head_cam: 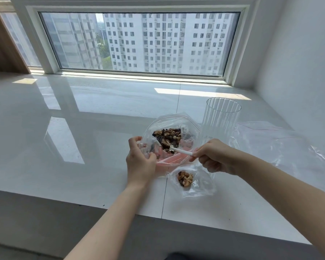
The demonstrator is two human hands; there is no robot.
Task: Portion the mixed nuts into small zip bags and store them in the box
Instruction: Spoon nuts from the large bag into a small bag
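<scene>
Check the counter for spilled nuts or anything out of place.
No spill shows. The nuts sit inside the large bag and the small zip bag. The left hand holds the large bag open; the right hand grips the white spoon. No storage box is in view.

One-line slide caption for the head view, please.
Left hand holds the large nut bag open while right hand scoops with a white spoon.
</scene>
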